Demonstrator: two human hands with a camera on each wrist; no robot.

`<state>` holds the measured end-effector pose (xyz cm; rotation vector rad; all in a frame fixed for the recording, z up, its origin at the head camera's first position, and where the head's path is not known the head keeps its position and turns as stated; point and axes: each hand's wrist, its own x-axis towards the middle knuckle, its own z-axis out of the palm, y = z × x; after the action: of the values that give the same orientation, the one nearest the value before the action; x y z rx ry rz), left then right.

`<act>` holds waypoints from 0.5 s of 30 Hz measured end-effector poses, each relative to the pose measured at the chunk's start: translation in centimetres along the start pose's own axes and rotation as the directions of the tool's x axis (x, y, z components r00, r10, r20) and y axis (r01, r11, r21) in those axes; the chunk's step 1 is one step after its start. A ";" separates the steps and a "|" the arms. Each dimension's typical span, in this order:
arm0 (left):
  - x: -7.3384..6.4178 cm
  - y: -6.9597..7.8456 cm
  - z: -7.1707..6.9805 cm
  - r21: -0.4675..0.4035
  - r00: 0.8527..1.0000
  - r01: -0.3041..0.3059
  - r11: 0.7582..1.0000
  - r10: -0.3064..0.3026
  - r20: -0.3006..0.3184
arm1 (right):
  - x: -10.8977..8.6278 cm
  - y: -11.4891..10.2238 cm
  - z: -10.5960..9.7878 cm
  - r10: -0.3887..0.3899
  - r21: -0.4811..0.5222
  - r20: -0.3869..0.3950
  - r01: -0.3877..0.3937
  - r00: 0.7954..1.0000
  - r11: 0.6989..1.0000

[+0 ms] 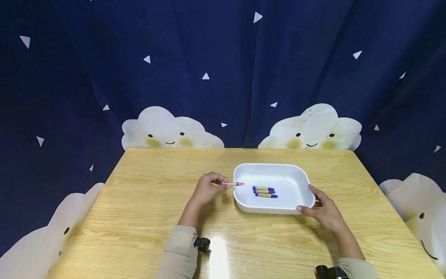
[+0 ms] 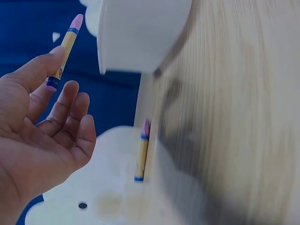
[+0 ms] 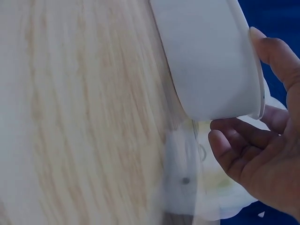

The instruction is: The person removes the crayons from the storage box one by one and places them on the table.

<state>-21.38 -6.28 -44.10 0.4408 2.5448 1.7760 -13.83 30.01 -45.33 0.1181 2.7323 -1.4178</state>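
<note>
My left hand pinches a pink crayon with a yellow wrapper between thumb and fingers. The crayon's pink tip reaches over the left rim of a white plastic tray. Inside the tray lie three more crayons, side by side, with yellow wrappers and blue or dark purplish ends. At the tray's right front corner my right hand grips the rim, its thumb over the edge and fingers against the outside. Another pink crayon lies on the table near the left hand; in the head view that hand hides it.
The tray stands on a light wooden table. Behind the table hangs a dark blue curtain with white triangles and smiling clouds. Black wrist straps sit over both sleeves.
</note>
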 end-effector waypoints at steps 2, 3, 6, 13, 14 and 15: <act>-0.2 -0.5 -0.7 -0.005 1.000 0.020 1.000 -0.020 -0.012 | 0.0 -0.1 0.0 -0.001 -0.016 0.006 0.001 1.000 1.000; -0.2 -0.7 -1.0 -0.011 0.999 0.031 0.999 -0.031 -0.018 | 0.0 -0.2 0.0 -0.002 -0.023 0.009 0.002 1.000 1.000; -0.4 -1.5 -2.0 -0.020 0.999 0.044 0.999 -0.045 -0.025 | -0.1 -0.2 -0.1 -0.006 -0.037 0.015 0.006 1.000 0.999; -0.6 -3.6 -3.8 -0.073 0.990 0.133 0.988 -0.136 -0.042 | 0.0 0.3 0.0 -0.045 -0.042 -0.024 0.044 0.999 0.998; -0.6 -3.9 -4.1 -0.075 0.989 0.141 0.987 -0.145 -0.040 | 0.1 0.4 0.1 -0.044 -0.037 -0.029 0.043 0.999 0.998; -0.6 -4.2 -4.3 -0.074 0.988 0.149 0.986 -0.152 -0.038 | 0.1 0.4 0.1 -0.042 -0.030 -0.032 0.041 0.999 0.999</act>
<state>-22.45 -11.69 -46.51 0.2040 2.4593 1.8341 -13.89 30.16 -45.71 0.0843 2.7972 -1.3973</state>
